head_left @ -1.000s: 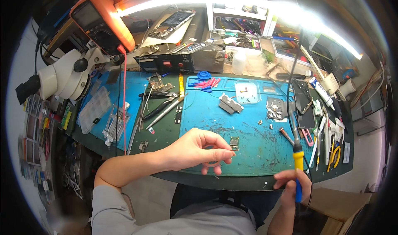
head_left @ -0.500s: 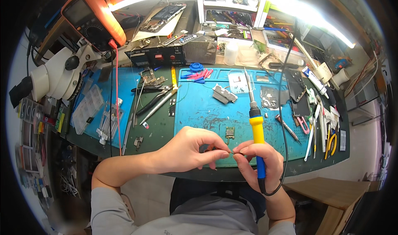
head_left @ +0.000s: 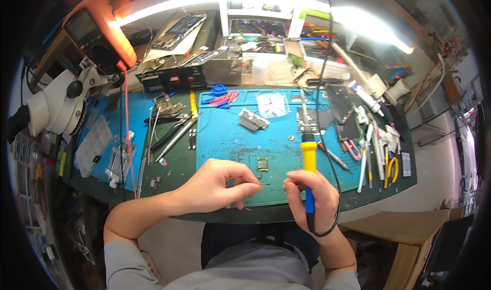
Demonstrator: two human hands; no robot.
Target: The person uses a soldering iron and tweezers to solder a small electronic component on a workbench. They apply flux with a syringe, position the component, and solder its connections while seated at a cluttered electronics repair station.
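My left hand (head_left: 221, 187) is closed in a pinch above the mat's near edge. A short thin reddish wire (head_left: 265, 184) sticks out from its fingertips toward the right. My right hand (head_left: 317, 195) is closed around a soldering iron (head_left: 310, 159) with a yellow and blue handle, its metal tip pointing away from me. The thumb and forefinger of that hand come close together; whether anything tiny is between them I cannot tell. A gap separates the two hands. Just beyond them, a small circuit board (head_left: 262, 164) lies on the blue work mat (head_left: 230, 136).
The iron's black cable (head_left: 333, 177) loops round my right wrist and runs upward. Pliers (head_left: 166, 136) and tweezers lie left of the mat. A microscope (head_left: 51, 98) and an orange multimeter (head_left: 110, 29) stand at the left. A screwdriver (head_left: 332, 156) and yellow-handled cutters (head_left: 392, 169) lie right.
My hands have drawn apart from where their fingertips met, and the thin wire now shows at my left fingertips. The whole view has shifted, with the bench appearing further left.
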